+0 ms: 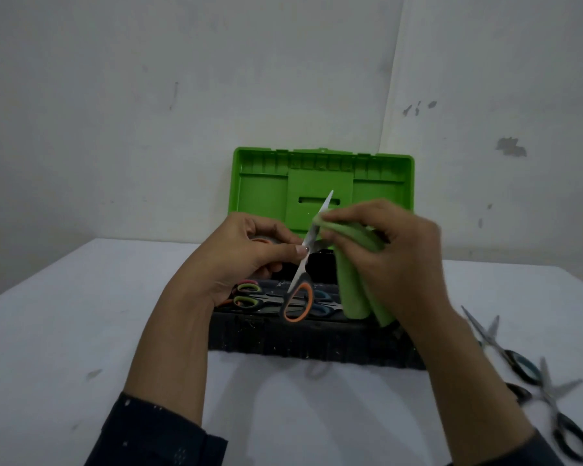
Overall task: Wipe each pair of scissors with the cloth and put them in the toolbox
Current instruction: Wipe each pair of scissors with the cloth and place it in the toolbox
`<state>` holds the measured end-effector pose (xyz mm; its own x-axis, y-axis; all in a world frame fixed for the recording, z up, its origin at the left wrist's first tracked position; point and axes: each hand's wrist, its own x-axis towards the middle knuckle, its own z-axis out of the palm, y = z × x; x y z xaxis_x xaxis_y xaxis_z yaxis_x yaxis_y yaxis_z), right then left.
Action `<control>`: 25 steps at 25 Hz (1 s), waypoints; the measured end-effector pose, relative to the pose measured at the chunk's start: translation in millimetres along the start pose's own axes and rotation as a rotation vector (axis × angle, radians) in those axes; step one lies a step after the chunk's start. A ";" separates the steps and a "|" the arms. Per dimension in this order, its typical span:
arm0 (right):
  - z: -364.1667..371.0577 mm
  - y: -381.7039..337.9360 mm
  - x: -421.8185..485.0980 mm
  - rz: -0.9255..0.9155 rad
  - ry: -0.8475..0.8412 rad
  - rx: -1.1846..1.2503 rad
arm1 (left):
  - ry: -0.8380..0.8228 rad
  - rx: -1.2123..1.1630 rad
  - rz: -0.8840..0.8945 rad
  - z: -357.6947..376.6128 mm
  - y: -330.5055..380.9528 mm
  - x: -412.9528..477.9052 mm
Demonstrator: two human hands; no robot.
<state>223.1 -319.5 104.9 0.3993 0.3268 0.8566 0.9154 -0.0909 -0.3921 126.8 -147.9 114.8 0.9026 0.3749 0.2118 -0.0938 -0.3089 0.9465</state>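
Mid-frame, the left hand [249, 255] pinches orange-handled steel scissors [302, 270]. The right hand [394, 253] curls its fingers [345, 217] round a folded green cloth [354, 287], held against their blade.

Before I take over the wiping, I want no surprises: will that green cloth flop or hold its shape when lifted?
Probably floppy: the green cloth hangs in loose folds below the right hand. Likely light, since that hand's fingers alone pinch it around the blade of the orange-handled scissors.

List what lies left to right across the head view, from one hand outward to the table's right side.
left hand → orange-handled scissors → cloth → right hand → loose scissors on the table
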 end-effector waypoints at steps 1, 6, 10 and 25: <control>6.6 -0.3 -1.9 0.010 -0.052 0.029 | -0.010 0.007 0.015 0.4 1.0 -1.0; 2.7 6.5 -0.2 0.124 -0.107 0.125 | -0.026 0.023 0.047 -2.5 2.2 -1.8; 3.8 6.6 -0.1 0.152 -0.122 0.085 | -0.051 0.059 0.077 0.8 2.0 -1.4; 6.5 5.9 -2.2 -0.006 -0.063 0.083 | -0.014 0.058 0.130 7.5 3.6 -0.4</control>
<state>227.3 -314.7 98.4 0.3873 0.3858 0.8374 0.9095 -0.0109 -0.4156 129.2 -155.7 116.3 0.8900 0.3165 0.3282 -0.1862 -0.4047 0.8953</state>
